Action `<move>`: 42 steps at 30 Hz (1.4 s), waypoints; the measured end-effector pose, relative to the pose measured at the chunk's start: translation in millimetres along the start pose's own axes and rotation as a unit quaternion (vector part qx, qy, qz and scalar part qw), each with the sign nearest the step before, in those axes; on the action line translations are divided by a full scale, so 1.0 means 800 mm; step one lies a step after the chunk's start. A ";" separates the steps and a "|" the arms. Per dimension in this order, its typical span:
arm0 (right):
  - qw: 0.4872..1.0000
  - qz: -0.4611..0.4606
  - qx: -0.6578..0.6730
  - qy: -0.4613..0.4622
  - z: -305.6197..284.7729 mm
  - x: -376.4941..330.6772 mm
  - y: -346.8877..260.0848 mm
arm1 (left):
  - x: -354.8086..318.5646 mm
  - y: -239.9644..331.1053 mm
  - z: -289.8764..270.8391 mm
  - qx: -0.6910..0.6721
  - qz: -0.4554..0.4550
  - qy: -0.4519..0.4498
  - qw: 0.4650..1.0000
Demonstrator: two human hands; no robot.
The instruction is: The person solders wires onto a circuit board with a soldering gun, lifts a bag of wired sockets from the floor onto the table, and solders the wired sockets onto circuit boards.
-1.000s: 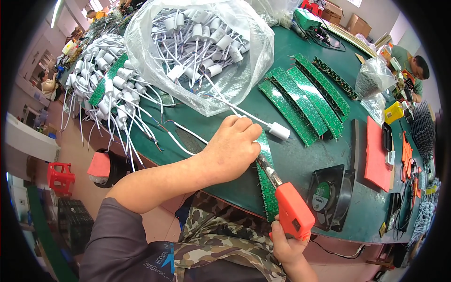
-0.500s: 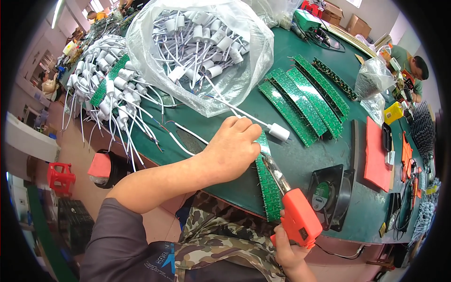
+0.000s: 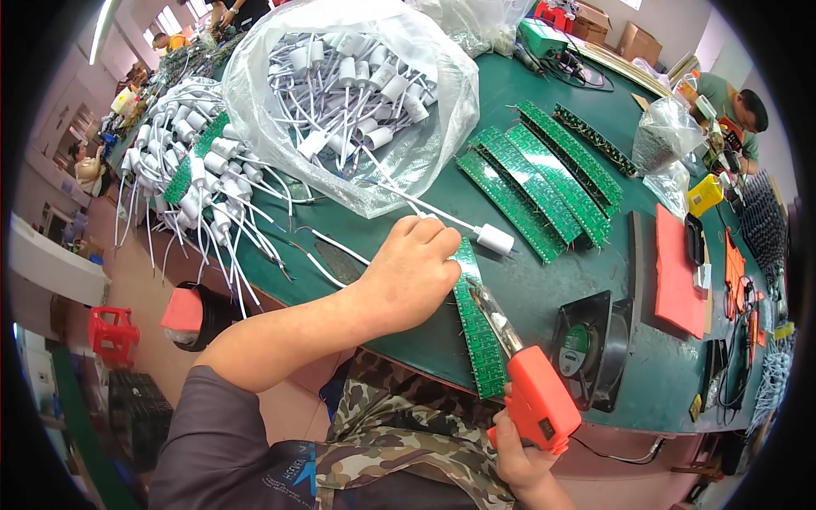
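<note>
My left hand (image 3: pixel 415 270) is closed over the upper end of a narrow green circuit board (image 3: pixel 481 348), its fingertips hidden beneath it. A white cable runs in under this hand, which appears to pinch it. In my right hand (image 3: pixel 520 463) is a red soldering gun (image 3: pixel 542 399), its metal tip over the board just beside the left hand. A white cylindrical part (image 3: pixel 494 240) with a cable lies just beyond the left hand. Farther off, an open clear plastic bag (image 3: pixel 459 110) holds many such corded parts, and a pile of them (image 3: pixel 225 151) lies left of it.
Several green circuit boards (image 3: pixel 544 183) lie in a row at back right. A black fan (image 3: pixel 586 350) stands right of the soldering gun, near a red foam sheet (image 3: pixel 677 276). A red stool (image 3: pixel 112 334) is on the floor. Another person (image 3: pixel 739 115) works at far right.
The whole view has shifted slightly. My left hand is a little farther left of the soldering gun's tip; both hands keep their grip.
</note>
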State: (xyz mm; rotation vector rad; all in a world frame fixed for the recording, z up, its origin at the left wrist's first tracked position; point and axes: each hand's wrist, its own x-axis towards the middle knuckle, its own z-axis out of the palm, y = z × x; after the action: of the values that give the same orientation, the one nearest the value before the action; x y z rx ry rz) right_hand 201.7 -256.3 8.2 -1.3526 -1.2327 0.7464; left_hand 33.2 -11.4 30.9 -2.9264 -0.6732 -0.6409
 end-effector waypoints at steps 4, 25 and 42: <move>1.000 -0.022 0.001 0.000 0.001 -0.001 0.002 | -0.001 -0.001 -0.001 0.003 -0.002 -0.004 1.000; 0.998 -0.055 -0.029 -0.017 -0.016 -0.017 0.010 | -0.060 0.010 -0.013 -0.055 -0.143 -0.022 0.988; 0.998 0.006 0.057 0.032 -0.017 -0.035 0.008 | -0.013 -0.045 -0.042 0.024 0.059 -0.004 0.998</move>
State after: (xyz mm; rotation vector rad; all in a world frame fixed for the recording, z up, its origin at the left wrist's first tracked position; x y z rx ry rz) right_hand 208.5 -285.8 -1.3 -1.2824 -1.1165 0.7642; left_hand -3.5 11.6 56.5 -2.8997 -0.5042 -0.5936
